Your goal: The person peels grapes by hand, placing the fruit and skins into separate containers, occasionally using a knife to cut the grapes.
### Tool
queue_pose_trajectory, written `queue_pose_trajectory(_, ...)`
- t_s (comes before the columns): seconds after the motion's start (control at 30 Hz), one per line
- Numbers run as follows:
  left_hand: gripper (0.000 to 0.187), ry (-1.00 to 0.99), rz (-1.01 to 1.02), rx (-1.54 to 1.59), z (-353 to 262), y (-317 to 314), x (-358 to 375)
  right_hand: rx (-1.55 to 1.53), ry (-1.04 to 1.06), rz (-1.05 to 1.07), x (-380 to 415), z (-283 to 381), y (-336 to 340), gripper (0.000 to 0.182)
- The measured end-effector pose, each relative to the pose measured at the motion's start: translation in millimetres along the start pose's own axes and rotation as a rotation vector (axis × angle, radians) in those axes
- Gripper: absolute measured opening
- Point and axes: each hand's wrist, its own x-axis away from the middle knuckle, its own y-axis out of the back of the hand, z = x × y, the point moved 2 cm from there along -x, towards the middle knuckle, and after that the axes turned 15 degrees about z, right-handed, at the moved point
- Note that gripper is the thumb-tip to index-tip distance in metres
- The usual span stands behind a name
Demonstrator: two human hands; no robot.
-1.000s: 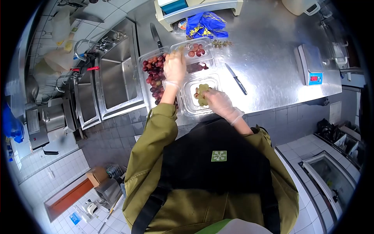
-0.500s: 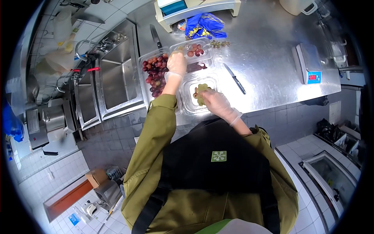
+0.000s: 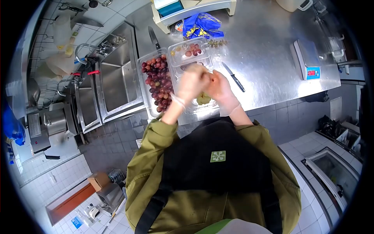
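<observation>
Both hands wear clear gloves and meet above the near clear container. My left hand [image 3: 193,82] is blurred, with its fingers bent toward the other hand. Opposite it, my right hand [image 3: 220,86] has curled fingers around a small dark reddish thing [image 3: 213,80], too small to name surely. Below them, green pieces [image 3: 203,98] lie in the near container. To the left, a clear tray holds many red grapes [image 3: 157,80]. Behind the hands, a smaller clear container holds a few grapes [image 3: 193,49].
A small knife [image 3: 234,78] lies right of the containers, and a larger knife [image 3: 154,38] behind the grape tray. A blue bag [image 3: 203,25] and stems [image 3: 217,43] are farther back. A scale [image 3: 307,60] stands right, a sink [image 3: 119,78] left.
My left hand has moved from the grape tray toward the right and nearer. My right hand has risen from the green pieces to meet it.
</observation>
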Motion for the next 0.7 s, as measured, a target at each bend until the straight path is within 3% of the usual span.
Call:
queue_pose_trajectory(0.07,0.009,0.022,0.011,0.030,-14,-20,17,-0.114,-0.057,0.043,3,16,-14,0.047)
queue_pose_trajectory(0.13,0.011,0.047,0.015,0.061,-15,-29,29,-0.768,-0.152,0.069,15,75,-66,0.053)
queue_pose_trajectory(0.4,0.012,0.154,-0.036,-0.048,-18,-39,41,-0.748,-0.192,0.015,21,66,-78,0.048)
queue_pose_trajectory(0.6,0.008,0.096,-0.089,-0.069,-15,-51,44,-0.776,-0.188,0.019,27,46,-67,0.043)
queue_pose_trajectory(0.7,0.010,0.204,-0.024,0.029,-7,-56,46,-0.771,-0.184,-0.005,29,46,-68,0.038)
